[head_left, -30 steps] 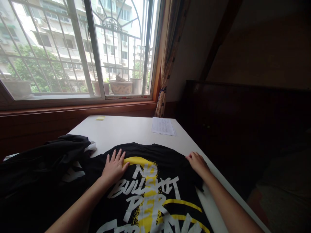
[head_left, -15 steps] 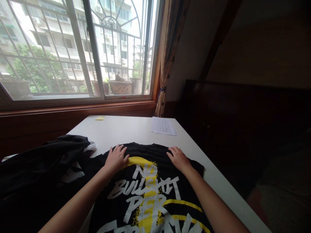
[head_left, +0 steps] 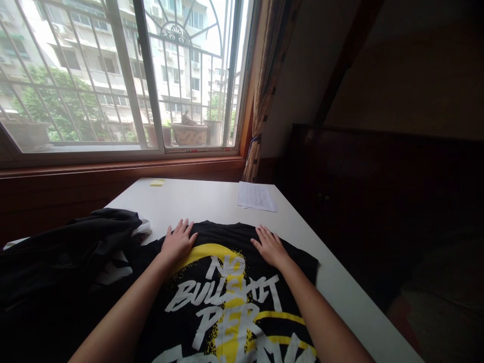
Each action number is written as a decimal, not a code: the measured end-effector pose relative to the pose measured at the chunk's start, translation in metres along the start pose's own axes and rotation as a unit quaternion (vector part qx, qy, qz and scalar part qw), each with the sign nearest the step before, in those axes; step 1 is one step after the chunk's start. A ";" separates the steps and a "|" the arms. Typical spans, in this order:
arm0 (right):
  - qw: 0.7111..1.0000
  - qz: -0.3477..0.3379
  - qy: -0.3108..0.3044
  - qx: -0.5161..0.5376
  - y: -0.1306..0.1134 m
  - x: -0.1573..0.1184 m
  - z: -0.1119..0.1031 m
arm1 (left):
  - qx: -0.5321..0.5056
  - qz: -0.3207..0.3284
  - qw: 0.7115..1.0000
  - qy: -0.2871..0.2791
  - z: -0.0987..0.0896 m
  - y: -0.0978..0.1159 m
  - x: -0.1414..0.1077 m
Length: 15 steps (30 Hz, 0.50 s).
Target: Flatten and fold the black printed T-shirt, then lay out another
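A black T-shirt (head_left: 223, 234) with white lettering and yellow graphics lies spread on the white table, its collar towards the window. My left hand (head_left: 178, 242) rests flat on the shirt's left shoulder area, fingers spread. On the opposite shoulder lies my right hand (head_left: 269, 245), also flat with its fingers apart. Neither hand grips the cloth. The lower part of the shirt runs out of view at the bottom, and my forearms cover some of its sides.
A heap of dark clothes (head_left: 71, 252) with some white cloth lies at the left. Printed papers (head_left: 257, 196) and a yellow sticky note (head_left: 157, 182) are at the far end of the white table (head_left: 192, 199). Beyond stand a barred window and a tied curtain (head_left: 252, 156).
My right hand has slid slightly left across the shirt, and its fingers lie flatter. My left hand has shifted a little left and away from me. The view has moved slightly.
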State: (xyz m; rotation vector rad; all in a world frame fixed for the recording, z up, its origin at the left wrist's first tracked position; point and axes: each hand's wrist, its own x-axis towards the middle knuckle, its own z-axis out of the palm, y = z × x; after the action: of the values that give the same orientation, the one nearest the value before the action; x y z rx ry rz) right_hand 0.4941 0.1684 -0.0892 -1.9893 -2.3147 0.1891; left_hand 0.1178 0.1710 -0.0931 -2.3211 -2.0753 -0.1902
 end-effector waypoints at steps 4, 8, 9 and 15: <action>1.000 0.005 0.013 -0.007 0.006 -0.001 0.002 | 0.001 -0.004 1.000 0.004 0.002 -0.004 -0.002; 1.000 0.007 0.021 -0.014 0.003 -0.003 0.001 | 0.002 -0.004 1.000 0.016 -0.001 -0.002 -0.003; 0.999 0.013 0.028 -0.016 0.001 -0.003 0.000 | 0.003 -0.004 1.000 0.024 -0.004 0.000 -0.004; 0.995 0.041 0.085 -0.017 -0.037 -0.002 -0.005 | 0.005 0.065 0.996 0.067 -0.023 0.029 -0.013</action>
State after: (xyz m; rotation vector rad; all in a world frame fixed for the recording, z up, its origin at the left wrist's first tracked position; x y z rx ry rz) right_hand 0.4594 0.1609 -0.0786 -2.0299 -2.1497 -0.0138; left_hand 0.1431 0.1527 -0.0703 -2.3555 -1.8535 -0.3206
